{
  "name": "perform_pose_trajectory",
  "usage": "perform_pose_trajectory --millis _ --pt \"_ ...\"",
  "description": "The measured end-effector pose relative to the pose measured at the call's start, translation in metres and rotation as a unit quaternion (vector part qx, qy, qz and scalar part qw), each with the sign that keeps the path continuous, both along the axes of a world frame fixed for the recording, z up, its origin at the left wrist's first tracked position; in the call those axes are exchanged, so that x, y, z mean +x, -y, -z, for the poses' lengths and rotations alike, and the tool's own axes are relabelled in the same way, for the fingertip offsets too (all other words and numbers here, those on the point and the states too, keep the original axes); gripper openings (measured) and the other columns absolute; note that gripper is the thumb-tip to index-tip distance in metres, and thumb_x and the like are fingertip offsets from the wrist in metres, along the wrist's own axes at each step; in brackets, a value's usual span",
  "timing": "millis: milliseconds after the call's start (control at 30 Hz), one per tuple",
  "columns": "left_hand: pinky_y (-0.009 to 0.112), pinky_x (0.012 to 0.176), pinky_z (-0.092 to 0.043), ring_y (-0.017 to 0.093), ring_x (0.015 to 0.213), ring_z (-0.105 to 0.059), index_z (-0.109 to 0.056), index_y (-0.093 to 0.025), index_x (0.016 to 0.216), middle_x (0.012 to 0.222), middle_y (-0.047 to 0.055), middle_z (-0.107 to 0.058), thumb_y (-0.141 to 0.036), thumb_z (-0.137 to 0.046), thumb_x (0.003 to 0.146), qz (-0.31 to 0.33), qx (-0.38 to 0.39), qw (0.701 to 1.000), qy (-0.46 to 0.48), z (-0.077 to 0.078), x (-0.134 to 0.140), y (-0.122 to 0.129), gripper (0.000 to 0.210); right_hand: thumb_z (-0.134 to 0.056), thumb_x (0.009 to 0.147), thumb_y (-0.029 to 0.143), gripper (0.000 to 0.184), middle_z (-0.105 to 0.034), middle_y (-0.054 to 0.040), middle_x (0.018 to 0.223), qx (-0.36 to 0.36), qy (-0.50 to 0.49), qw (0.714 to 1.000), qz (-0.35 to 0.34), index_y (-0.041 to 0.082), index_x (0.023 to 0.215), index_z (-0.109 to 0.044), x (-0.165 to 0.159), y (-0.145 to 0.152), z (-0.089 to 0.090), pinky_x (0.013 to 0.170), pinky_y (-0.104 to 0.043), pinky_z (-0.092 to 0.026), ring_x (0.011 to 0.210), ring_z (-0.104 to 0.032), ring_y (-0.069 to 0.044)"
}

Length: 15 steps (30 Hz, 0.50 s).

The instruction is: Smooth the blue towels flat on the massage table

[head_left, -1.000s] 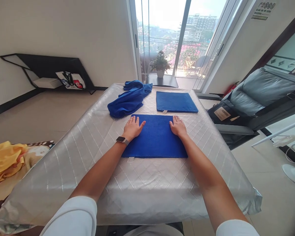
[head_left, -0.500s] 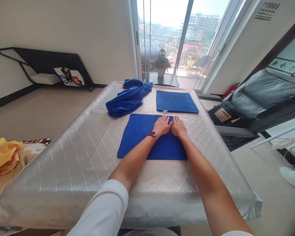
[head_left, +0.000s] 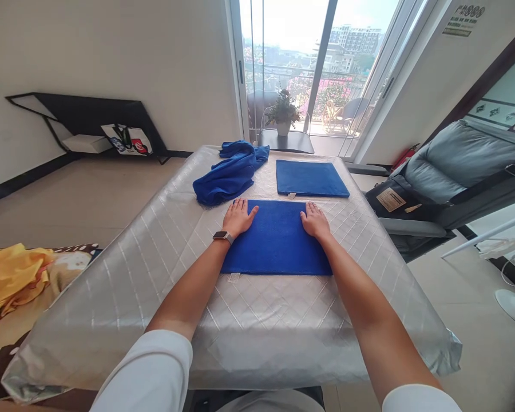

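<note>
A blue cloth (head_left: 274, 246), folded into a flat rectangle, lies on the silver table cover (head_left: 154, 286) in front of me. My left hand (head_left: 237, 218) rests flat on its far left corner, fingers stretched out. On the far right corner lies my right hand (head_left: 315, 220), also flat with the thumb pointing inward. A small white tag (head_left: 234, 278) pokes out under the near left edge. Behind it, a second folded blue cloth (head_left: 312, 178) sits to the right. A crumpled blue cloth (head_left: 229, 174) is heaped at the far left.
A potted plant (head_left: 283, 111) stands on a chair beyond the table, before the glass sliding door. To the right is a grey armchair (head_left: 480, 166) with a dark bag (head_left: 390, 197). Yellow fabric (head_left: 15, 277) lies at lower left. A black frame (head_left: 94, 117) leans against the wall.
My left hand has slid left, away from the right hand, to the cloth's left corner. The cloth's left part now looks narrower, and a tag shows at its near edge. My right hand stays nearly in place.
</note>
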State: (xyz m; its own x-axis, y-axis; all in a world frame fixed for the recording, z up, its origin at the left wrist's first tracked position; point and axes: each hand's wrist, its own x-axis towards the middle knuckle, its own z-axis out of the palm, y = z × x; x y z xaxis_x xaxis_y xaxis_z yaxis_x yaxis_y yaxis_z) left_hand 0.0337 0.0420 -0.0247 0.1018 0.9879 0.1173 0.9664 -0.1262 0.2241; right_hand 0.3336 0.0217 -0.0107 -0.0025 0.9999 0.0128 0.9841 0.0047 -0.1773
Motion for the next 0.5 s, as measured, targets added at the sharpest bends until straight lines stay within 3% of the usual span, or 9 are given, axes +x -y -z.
perform_pose_trajectory --millis 300,500 --pt "0.044 0.129 -0.016 0.029 0.157 -0.022 -0.033 -0.007 0.16 0.168 0.015 -0.03 -0.069 -0.012 0.1 -0.009 -0.001 1.0 0.017 -0.002 0.006 0.002 0.088 -0.02 0.107 0.041 0.065 -0.023 -0.0124 0.171 -0.005 0.016 1.0 0.003 0.008 0.163 -0.025 -0.001 -0.001 -0.001 0.127 -0.039 -0.015 0.158 -0.018 -0.02" --pt "0.044 0.128 -0.016 0.029 0.157 -0.022 -0.032 -0.008 0.16 0.168 0.016 -0.029 -0.069 -0.013 0.1 -0.011 0.004 1.0 0.014 0.001 0.004 -0.001 0.088 -0.026 0.106 0.032 0.061 -0.03 -0.0145 0.168 0.059 0.055 0.996 0.025 0.005 0.16 -0.032 -0.003 0.018 -0.009 0.128 -0.042 -0.01 0.157 -0.023 -0.025"
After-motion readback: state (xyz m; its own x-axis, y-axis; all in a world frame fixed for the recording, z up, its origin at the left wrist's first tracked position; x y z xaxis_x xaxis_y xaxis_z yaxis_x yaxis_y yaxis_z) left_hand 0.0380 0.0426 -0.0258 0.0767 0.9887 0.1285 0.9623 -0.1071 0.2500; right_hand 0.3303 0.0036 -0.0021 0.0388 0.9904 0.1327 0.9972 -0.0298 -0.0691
